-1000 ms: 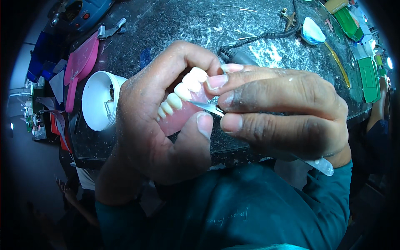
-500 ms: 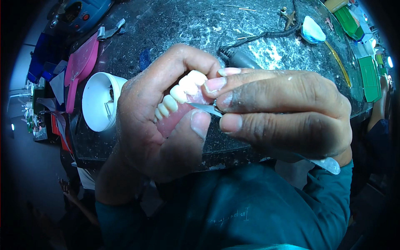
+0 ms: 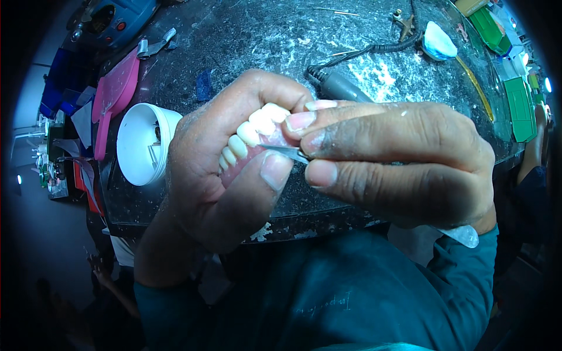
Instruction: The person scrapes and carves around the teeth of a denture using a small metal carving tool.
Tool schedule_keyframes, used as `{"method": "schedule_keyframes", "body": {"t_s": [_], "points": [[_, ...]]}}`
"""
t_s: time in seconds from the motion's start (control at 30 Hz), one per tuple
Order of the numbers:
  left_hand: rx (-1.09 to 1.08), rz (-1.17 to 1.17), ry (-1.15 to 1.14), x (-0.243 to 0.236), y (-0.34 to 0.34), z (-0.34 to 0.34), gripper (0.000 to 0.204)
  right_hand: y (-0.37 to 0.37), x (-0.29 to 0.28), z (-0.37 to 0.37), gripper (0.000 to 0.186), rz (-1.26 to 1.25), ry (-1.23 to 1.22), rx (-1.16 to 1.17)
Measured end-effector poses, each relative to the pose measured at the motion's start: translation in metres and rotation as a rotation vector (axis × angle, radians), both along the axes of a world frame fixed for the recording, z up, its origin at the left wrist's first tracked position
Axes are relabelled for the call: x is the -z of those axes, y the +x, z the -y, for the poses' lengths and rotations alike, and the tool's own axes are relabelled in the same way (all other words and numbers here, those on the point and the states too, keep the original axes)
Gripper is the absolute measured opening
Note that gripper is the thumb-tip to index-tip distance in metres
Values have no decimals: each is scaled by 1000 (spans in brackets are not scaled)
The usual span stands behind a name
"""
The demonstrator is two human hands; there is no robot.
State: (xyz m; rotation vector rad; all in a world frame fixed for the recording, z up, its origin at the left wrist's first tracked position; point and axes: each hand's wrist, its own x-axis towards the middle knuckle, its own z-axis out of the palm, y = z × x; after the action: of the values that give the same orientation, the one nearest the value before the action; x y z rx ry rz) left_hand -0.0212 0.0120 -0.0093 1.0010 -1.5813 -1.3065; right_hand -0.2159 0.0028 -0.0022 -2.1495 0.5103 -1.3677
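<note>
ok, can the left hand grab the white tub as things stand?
Probably not: the left hand is wrapped around the denture. Otherwise the white tub looks close by, with nothing visible between them.

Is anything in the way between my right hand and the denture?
Nothing visible is. The blade in your right hand seems to meet the denture where its pink base borders the teeth. Your left thumb lies close beside the blade, but not between its tip and the denture.
</note>
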Motion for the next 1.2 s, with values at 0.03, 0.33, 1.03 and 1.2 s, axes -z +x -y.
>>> {"method": "schedule_keyframes", "body": {"t_s": [0.03, 0.33, 1.03, 1.2], "points": [[0, 0, -1, 0, 1, 0, 58, 0, -1, -1, 14, 0, -1, 0], [45, -6, -37, 4, 3, 2, 59, -3, -1, -4, 10, -23, -3, 28], [41, -46, 48, 4, 1, 1, 64, 4, 13, 0, 13, 1, -157, 11], [46, -83, 52, 7, 1, -1, 61, 14, 6, -17, 13, 115, 29, 105]]}}
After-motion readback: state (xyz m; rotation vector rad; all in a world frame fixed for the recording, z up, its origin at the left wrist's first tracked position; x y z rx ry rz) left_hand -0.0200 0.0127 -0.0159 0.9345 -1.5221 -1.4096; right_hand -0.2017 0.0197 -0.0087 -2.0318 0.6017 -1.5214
